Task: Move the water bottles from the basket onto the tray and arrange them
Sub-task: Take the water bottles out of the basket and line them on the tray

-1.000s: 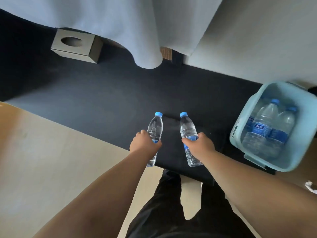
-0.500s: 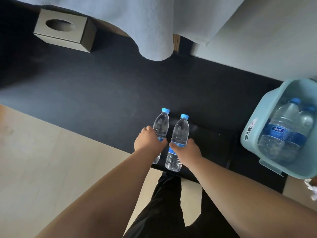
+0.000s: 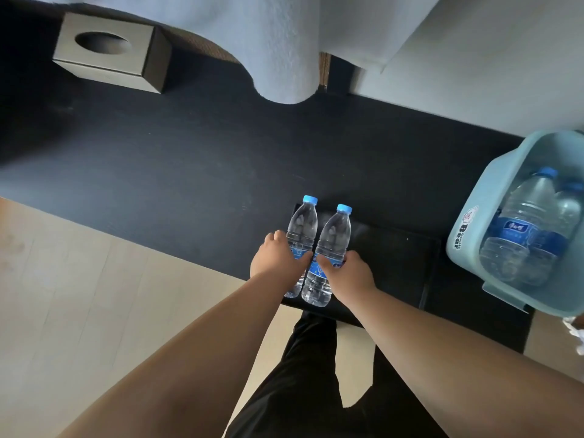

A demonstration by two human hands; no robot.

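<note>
Black tray (image 3: 395, 263) carries two upright water bottles, side by side at its left end; the left hand (image 3: 276, 260) is wrapped around the left bottle (image 3: 301, 230), the right hand (image 3: 346, 273) around the right bottle (image 3: 335, 237). Two more bottles (image 3: 521, 229) lie in the pale blue basket (image 3: 474, 222), right of the tray.

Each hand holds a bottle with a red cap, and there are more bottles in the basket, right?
Not quite: the head view shows blue caps, not red. Each hand, left and right, holds a bottle, and more lie in the basket.
</note>
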